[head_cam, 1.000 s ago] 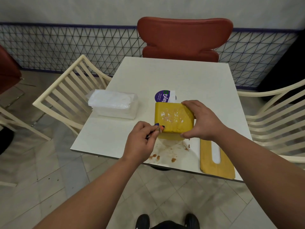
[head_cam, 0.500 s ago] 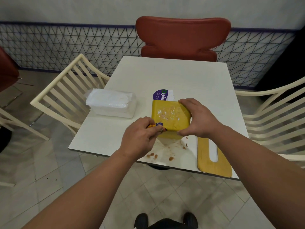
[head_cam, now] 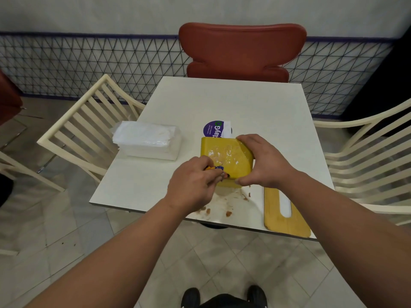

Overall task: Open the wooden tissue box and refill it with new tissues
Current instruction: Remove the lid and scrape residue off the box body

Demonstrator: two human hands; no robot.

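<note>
The yellow wooden tissue box [head_cam: 226,156] stands tipped on the white table [head_cam: 233,103], its whitish-smeared face turned up toward me. My right hand [head_cam: 264,161] grips its right side. My left hand [head_cam: 195,183] is closed on a small yellow-and-blue tool [head_cam: 216,168] whose tip touches the box's lower left face. The box's slotted wooden lid [head_cam: 283,210] lies flat at the table's front right edge. A wrapped pack of white tissues [head_cam: 146,141] rests on the table's left side.
A round purple sticker with a white card [head_cam: 216,128] sits behind the box. Brown crumbs [head_cam: 222,207] litter the table near its front edge. Cream slatted chairs [head_cam: 84,130] flank the table; a red chair [head_cam: 240,50] stands at the far side.
My left hand has shifted slightly right and up along the box's face with the tool. My right hand keeps its grip on the box.
</note>
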